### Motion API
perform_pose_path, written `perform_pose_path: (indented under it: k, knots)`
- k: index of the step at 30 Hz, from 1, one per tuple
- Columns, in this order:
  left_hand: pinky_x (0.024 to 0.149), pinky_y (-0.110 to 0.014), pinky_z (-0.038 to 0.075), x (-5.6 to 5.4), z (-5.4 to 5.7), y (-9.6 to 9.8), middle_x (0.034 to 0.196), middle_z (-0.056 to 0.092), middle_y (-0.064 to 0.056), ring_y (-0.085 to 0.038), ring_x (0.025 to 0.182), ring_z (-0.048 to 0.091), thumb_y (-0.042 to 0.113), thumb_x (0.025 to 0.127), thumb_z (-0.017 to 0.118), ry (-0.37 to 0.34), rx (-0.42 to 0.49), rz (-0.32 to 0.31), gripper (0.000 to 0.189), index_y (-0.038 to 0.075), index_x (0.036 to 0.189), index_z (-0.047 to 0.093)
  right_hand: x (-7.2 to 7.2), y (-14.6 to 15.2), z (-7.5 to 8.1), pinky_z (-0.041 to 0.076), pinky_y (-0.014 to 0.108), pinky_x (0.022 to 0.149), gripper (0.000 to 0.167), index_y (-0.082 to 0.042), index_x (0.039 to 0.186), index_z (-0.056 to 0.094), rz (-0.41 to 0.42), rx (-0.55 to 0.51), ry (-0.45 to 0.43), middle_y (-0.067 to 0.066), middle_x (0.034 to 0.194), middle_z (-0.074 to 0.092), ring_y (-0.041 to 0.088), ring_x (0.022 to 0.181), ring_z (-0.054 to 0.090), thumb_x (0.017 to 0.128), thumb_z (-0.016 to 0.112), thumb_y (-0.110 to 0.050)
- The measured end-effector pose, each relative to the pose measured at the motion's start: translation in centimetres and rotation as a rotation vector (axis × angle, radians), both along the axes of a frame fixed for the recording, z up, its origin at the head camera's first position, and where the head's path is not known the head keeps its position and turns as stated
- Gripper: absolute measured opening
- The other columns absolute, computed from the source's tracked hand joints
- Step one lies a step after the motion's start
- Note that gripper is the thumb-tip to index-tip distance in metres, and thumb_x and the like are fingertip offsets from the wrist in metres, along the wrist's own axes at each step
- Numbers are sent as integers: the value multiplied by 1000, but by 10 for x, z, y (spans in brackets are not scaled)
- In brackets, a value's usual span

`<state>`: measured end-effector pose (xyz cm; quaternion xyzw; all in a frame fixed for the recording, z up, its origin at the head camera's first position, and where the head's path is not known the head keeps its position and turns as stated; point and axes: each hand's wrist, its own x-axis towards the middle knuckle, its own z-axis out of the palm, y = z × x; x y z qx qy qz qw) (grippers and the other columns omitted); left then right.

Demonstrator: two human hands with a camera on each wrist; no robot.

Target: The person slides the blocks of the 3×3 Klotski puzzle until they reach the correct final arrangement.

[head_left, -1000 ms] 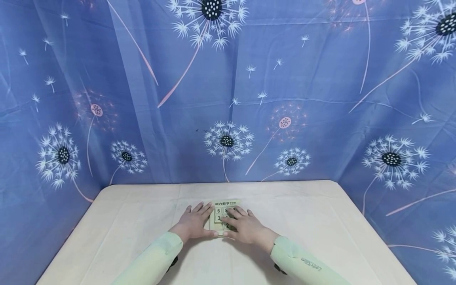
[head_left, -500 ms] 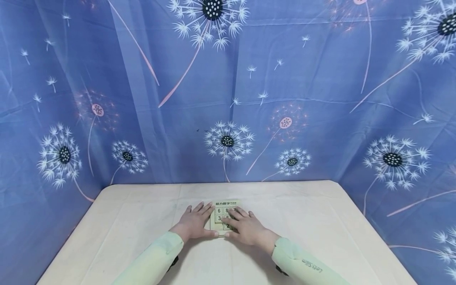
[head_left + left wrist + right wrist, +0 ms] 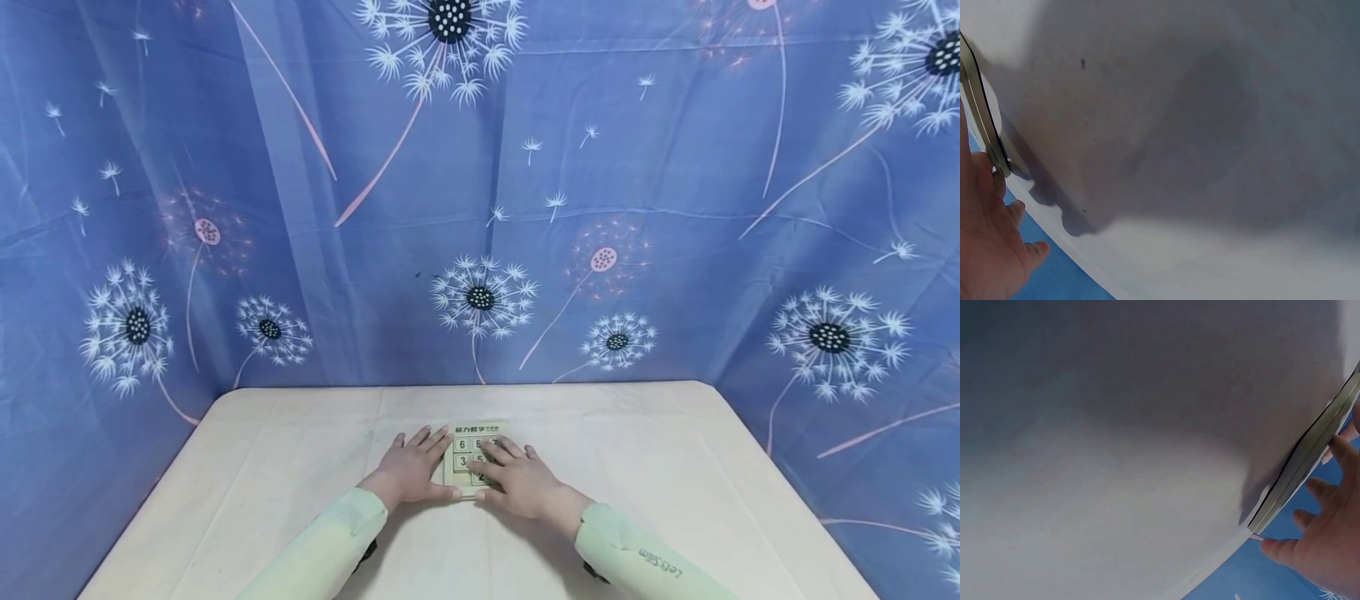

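Head view: 2 hands [image 3: 411,471] [image 3: 522,483] touch the numbered board [image 3: 458,481].

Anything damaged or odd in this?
Yes: a small dark speck stands out against the pale table in the left wrist view, cause unclear. The number puzzle shows no damage, though the right hand partly hides it.

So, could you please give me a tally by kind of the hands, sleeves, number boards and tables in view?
Hands: 2, the left hand and the right hand
Sleeves: 2, the left sleeve and the right sleeve, both pale green
Number boards: 1 number board
Tables: 1 table
Total: 6
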<state>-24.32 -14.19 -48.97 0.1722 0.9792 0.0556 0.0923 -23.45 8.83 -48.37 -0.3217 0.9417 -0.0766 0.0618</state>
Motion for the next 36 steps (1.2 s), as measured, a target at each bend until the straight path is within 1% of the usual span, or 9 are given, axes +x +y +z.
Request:
perform_pose_path:
  k: [10,19,26,36]
  knots:
    - [128,-61,26,1,1,0,170,32,1,-29,158,30,75,84,64,-7,5,8,100,17,161,35,1,1,-2,34,71,118,54,-30,149,54,17,-9,1,8,165,41,37,155,33,100,57,-52]
    - [127,-61,26,1,0,0,169,33,0,-30,158,30,74,84,65,-3,18,8,100,17,161,35,3,2,-1,34,71,118,53,-31,149,54,12,-11,-5,8,165,40,38,155,33,100,57,-52]
    - [127,-62,27,0,0,0,169,33,0,-30,158,30,75,84,65,0,10,7,101,17,161,35,4,3,-2,35,72,117,52,-30,148,55,18,-15,5,7,165,41,39,154,34,100,56,-52]
    - [127,-62,26,2,3,0,169,33,0,-31,158,30,74,85,65,-2,17,6,100,17,161,35,9,4,2,35,73,117,54,-28,148,56,26,-36,-5,8,165,41,42,154,34,100,58,-51]
